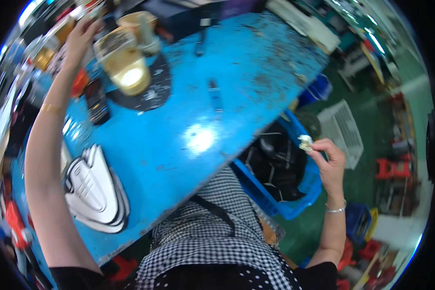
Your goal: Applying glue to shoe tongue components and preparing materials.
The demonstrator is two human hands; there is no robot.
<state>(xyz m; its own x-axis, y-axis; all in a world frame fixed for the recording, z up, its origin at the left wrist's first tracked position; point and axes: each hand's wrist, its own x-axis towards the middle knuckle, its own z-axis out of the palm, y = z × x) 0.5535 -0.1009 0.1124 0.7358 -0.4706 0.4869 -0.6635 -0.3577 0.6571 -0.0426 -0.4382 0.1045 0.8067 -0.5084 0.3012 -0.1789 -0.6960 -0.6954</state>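
Note:
My right hand [328, 162] pinches a small crumpled whitish-yellow lump [305, 143] between thumb and fingertips, above a blue crate [295, 209] beside the table. Black items with pale lines [275, 164] fill that crate; their kind is unclear. At the far left, my left hand [80, 39] reaches among crowded containers, thumb and fingers apart, with no held thing visible; blur hides whether it touches anything. Near it, a translucent tub [125, 67] with yellowish contents stands on a dark rounded mat [157, 89]. Below my left forearm's reach lie stacked white, dark-edged shaped pieces [94, 193].
On the blue table [179, 154] lie a small blue-handled tool [215, 99] and a dark handset-like device [97, 104]. Dark boxes [179, 19] stand at the back. A white basket [341, 133] and a red stool-like object [394, 168] sit on the green floor to the right.

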